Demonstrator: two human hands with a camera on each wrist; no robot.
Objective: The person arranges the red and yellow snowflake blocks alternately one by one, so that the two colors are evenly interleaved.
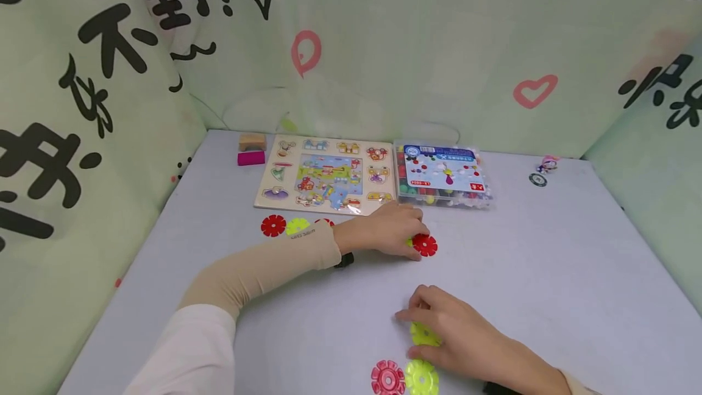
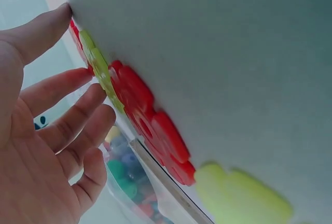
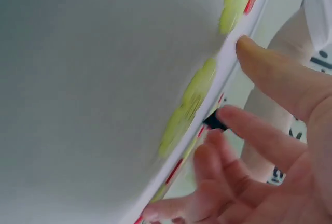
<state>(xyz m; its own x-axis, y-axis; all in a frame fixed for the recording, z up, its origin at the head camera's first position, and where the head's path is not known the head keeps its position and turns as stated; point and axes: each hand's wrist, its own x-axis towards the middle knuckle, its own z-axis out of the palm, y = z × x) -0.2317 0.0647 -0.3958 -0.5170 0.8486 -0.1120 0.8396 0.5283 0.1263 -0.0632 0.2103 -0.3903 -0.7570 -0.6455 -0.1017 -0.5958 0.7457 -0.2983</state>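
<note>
Just now, the left hand (image 1: 390, 233) pinches the glossy red flower-shaped plastic disc (image 1: 425, 245) edge to edge between thumb and forefinger, its other fingers loosely bent. That disc is at the end of a row, right beside a yellow-green plastic disc (image 2: 105, 79) partly covered by the fingers in the head view. Along the row, the left wrist view shows another red disc (image 2: 148, 123) and a paler yellow disc (image 2: 244, 195). Farther left, beyond the beige sleeve (image 1: 269, 270), lie a scalloped red disc (image 1: 273, 225) and a lime-yellow disc (image 1: 297, 225).

The right hand (image 1: 457, 334) is spread loosely, thumb and fingers parted, above a flat bright-yellow disc (image 3: 189, 105); the right wrist view shows it gripping nothing. Just nearer the front lie a pinkish-red disc (image 1: 387, 377) and a second bright-yellow disc (image 1: 422, 377), side by side on the pale lavender counter (image 1: 521, 261).

Behind the row sit a wooden picture puzzle board (image 1: 290, 203) and, next to it, a clear plastic box (image 1: 444, 169) with a printed label and colourful pieces inside. A tan block (image 1: 252, 141) and a magenta block (image 1: 251, 158) stand left of the board; a small pink-topped figurine (image 1: 548, 163) is at the far right. Pale green curtains (image 1: 395, 47) with black lettering surround the counter.
</note>
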